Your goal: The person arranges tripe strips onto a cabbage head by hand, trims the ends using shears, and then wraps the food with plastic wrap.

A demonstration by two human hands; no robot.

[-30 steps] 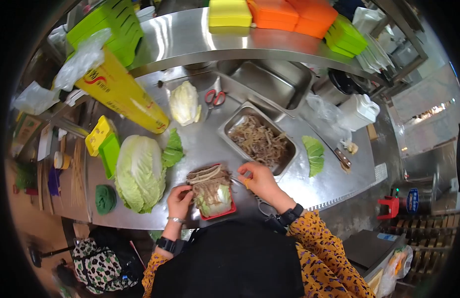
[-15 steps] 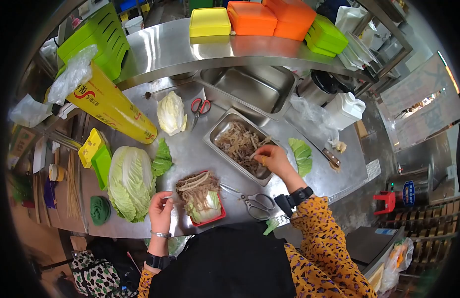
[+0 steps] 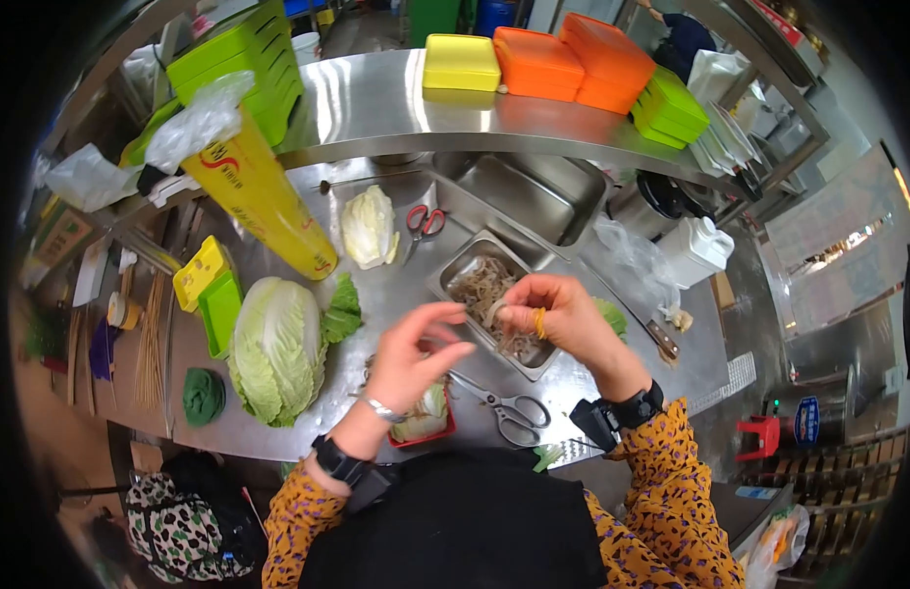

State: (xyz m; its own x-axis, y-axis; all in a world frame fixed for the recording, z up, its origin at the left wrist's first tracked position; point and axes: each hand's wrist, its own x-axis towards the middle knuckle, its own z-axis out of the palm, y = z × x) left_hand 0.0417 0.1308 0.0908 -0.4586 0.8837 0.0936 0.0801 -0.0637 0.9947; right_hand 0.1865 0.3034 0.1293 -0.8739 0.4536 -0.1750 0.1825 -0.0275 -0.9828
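Pale strip (image 3: 492, 313): pinched at the fingertips of my right hand (image 3: 563, 319), grip nearly closed, above brown shreds (image 3: 481, 280) in the metal tray (image 3: 533, 372). My left hand (image 3: 419, 355): alongside, fingers parted, nothing seen in it. Below it, red box (image 3: 437, 436) with cabbage piece (image 3: 421, 420), partly hidden. Grey-handled scissors (image 3: 519, 412): below my right hand.

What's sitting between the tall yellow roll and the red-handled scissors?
A small pale cabbage lies on the steel table between the yellow roll and the red-handled scissors, as the head view shows.
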